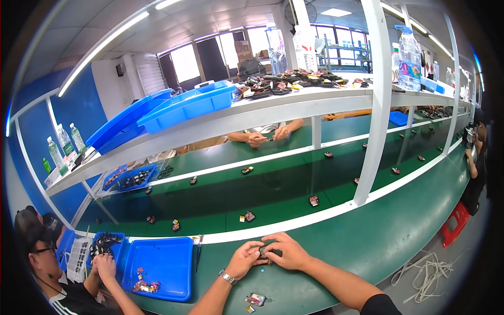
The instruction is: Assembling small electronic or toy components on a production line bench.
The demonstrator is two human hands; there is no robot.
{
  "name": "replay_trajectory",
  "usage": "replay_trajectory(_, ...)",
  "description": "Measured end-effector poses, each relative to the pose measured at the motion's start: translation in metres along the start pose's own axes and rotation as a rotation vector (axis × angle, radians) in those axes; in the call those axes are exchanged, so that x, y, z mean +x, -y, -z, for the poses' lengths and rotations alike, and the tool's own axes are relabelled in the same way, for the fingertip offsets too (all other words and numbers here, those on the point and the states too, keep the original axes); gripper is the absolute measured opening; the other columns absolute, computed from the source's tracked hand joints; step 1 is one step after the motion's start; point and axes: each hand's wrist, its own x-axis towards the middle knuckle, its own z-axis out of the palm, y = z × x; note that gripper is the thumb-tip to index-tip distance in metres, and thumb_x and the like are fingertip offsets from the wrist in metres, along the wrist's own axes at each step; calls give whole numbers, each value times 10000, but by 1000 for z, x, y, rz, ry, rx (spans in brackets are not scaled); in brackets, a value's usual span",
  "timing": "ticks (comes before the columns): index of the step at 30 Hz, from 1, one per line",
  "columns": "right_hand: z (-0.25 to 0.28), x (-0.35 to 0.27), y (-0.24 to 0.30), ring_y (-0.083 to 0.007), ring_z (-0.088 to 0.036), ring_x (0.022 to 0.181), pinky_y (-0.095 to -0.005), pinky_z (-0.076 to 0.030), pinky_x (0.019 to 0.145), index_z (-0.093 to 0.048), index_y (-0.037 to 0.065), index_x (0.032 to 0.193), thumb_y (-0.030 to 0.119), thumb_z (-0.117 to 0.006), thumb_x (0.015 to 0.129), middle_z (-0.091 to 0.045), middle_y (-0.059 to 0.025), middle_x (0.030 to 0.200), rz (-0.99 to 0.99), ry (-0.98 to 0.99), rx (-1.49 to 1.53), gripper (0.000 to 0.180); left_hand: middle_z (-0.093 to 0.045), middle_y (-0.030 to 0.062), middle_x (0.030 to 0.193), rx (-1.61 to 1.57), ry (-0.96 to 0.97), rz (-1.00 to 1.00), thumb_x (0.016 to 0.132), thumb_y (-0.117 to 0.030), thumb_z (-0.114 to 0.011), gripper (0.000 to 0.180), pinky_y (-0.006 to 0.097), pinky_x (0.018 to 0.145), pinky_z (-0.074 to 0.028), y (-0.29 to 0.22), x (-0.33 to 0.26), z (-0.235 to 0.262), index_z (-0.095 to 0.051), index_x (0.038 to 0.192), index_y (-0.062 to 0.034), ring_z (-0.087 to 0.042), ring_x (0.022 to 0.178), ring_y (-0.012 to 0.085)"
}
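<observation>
Over the green worktop both of my hands are brought together. My left hand, with a metal watch on its wrist, pinches a small dark electronic part from the left. The fingers of my right hand close on the same part from above and the right, covering much of it. Nearer to me lies a similar small unit with a clear or silvery face, and a small yellow-and-white piece sits beside it. A blue tray to the left holds several small red-and-yellow pieces.
Beyond a white rail, small parts lie spread along a green conveyor. A white post rises ahead to a shelf with blue trays, piled parts and bottles. Co-workers sit left, opposite and far right. Thin tweezer-like tools lie beside my tray.
</observation>
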Motion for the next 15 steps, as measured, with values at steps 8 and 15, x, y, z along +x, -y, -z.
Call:
replay_trajectory(8, -12, -2, -1, -253, -526, 1131, -360, -456, 932, -711, 94, 941, 148, -678, 818, -610, -54, 1174, -37, -69, -48, 138, -588, 161, 1184, 8, -14, -3, 983, -49, -456, 270, 391, 941, -532, 0, 0, -1, -446, 1249, 2, -601, 1096, 233)
replay_trajectory(15, -18, -3, -6, -257, -528, 1118, -370, -449, 938, -718, 106, 974, 135, -679, 814, -612, -49, 1171, -73, -84, 47, 167, -616, 143, 1135, -16, -26, -30, 963, -53, -508, 248, 393, 919, -545, 0, 1, -2, -468, 1205, -17, -625, 1050, 229)
